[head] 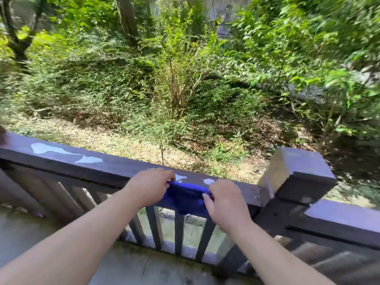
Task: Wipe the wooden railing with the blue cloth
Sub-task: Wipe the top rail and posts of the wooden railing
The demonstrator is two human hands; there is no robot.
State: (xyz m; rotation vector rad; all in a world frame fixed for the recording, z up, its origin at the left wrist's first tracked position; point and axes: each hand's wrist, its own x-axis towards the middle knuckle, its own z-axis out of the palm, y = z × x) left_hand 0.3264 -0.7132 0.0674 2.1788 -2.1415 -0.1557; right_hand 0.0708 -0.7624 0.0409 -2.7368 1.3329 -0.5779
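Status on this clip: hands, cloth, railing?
Left hand and right hand both pinching blue cloth. Cloth draped over dark wooden railing. Nothing blocking.

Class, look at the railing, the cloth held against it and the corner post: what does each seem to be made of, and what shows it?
Railing: seemingly wood, dark matte paint or stain; pale patches mark the top.
Blue cloth: soft fabric, possibly microfibre; it sags between the left hand and right hand.
Corner post: apparently the same dark wood, square-cut with a flat cap.
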